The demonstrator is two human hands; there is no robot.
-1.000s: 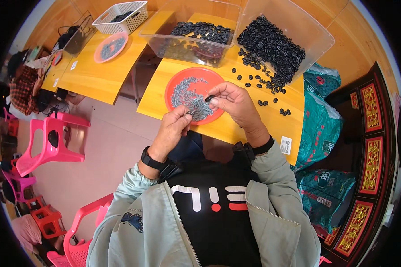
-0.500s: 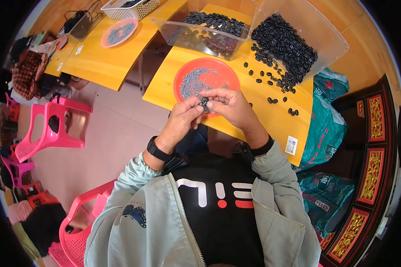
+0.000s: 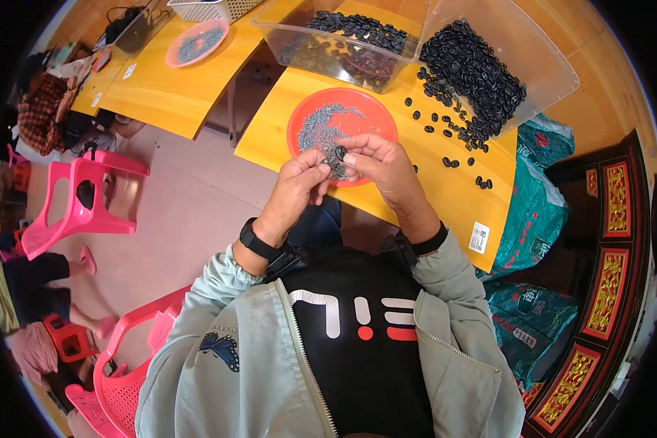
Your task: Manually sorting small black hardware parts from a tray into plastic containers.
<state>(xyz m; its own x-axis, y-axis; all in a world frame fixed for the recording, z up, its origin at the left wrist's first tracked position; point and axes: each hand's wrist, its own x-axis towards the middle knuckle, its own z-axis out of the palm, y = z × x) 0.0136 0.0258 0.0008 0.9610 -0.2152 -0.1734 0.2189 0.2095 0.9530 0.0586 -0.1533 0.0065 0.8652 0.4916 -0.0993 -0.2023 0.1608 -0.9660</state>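
Observation:
In front of me, over the near rim of a round red plate [image 3: 382,119], both hands work close together. My right hand [image 3: 388,169] pinches a small black oval piece [image 3: 340,152] between thumb and fingers. Just left of it, my left hand [image 3: 296,188] is closed in a pinch, thumb against index finger; what it holds is too small to make out. Thin grey screw-like pieces [image 3: 315,133] lie heaped across the plate's left side.
A tipped clear bin [image 3: 540,77] spills black oval pieces [image 3: 471,77] onto the yellow table [image 3: 445,197]. Another clear bin [image 3: 328,67] stands behind the plate. Green bags [image 3: 529,212] are at the right. Pink chairs [image 3: 87,193] and a walking person [image 3: 36,285] are at the left.
My hands have drawn slightly apart, and the black oval piece now shows in the right hand's fingers. At the far left, a person has stepped into fuller view.

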